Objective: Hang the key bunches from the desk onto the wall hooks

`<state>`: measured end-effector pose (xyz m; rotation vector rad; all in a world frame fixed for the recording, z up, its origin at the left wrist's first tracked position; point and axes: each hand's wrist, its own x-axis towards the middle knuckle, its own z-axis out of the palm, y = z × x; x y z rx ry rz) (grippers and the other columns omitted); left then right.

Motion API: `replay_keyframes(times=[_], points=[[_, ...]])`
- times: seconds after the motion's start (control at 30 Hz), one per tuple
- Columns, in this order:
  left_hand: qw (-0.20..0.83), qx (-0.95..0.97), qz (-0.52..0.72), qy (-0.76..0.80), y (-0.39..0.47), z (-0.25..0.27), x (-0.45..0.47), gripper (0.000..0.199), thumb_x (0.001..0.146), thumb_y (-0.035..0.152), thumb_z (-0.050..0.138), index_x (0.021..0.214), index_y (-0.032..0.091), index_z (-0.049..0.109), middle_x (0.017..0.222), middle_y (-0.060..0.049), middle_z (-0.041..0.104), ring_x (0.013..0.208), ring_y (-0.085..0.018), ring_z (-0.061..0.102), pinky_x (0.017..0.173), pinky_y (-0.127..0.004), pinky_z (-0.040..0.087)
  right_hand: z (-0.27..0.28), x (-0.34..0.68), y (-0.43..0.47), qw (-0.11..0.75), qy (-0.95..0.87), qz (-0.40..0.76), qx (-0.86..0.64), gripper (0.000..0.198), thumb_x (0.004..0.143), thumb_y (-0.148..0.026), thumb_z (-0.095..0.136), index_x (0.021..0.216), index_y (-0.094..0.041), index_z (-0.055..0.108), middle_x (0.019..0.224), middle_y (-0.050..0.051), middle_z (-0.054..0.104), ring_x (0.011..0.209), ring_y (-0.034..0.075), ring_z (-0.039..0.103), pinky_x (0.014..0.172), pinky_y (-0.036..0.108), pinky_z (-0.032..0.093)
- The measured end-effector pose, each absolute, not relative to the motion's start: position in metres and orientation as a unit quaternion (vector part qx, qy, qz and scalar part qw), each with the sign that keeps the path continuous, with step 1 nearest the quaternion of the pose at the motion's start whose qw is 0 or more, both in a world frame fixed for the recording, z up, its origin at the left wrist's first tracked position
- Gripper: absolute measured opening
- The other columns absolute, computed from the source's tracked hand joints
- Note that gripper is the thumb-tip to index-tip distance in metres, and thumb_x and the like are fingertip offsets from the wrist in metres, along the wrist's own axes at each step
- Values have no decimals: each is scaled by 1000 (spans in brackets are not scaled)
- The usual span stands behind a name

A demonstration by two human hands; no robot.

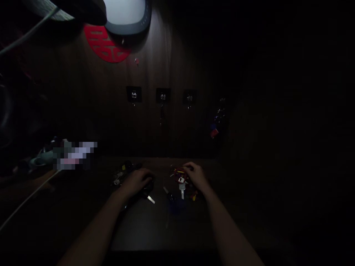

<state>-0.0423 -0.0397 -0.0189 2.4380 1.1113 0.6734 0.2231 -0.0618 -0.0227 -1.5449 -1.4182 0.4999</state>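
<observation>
The scene is very dark. My left hand (138,180) rests with curled fingers over a dark pile of small things on the tabletop (138,229); what lies under its fingers is hidden. A key with a bright metal blade (151,199) sticks out just below it. My right hand (195,173) has its fingers bent and drawn together at a heap of small red and yellow pieces (177,171); what they hold, if anything, does not show. Beside it lies a pale key (182,187). Between my hands is a dark key (171,196).
Three black square hooks (163,96) are on the wooden panel behind, with a shiny bunch (219,116) hanging to their right. Above is a red paper cutout (111,46), partly behind a lit grey-rimmed object (126,16). A white cable (30,200) runs along the left.
</observation>
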Motion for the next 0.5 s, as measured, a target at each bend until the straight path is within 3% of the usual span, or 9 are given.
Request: replay_keyframes(times=[0.27, 0.43, 0.5], points=[[161, 860, 264, 405, -43, -15, -40, 23, 83, 25, 46, 99, 24, 62, 102, -1, 67, 93, -16, 61, 80, -24, 45, -6, 209, -75, 470, -640, 260, -550, 17, 68, -31, 51, 75, -19, 60, 72, -1, 62, 70, 15, 56, 65, 24, 41], [108, 867, 302, 382, -46, -15, -33, 29, 80, 14, 48, 104, 24, 61, 104, -2, 66, 96, -17, 60, 86, -29, 42, -17, 217, -69, 426, -630, 202, -617, 15, 70, -24, 46, 72, -19, 60, 54, -4, 52, 53, 12, 48, 52, 22, 34], [89, 873, 307, 368, -49, -15, -27, 30, 79, 12, 49, 104, 24, 60, 104, -3, 67, 97, -18, 59, 87, -31, 41, -21, 221, -66, 410, -628, 156, -643, 16, 71, -21, 46, 74, -20, 61, 59, -3, 55, 58, 13, 51, 55, 22, 35]])
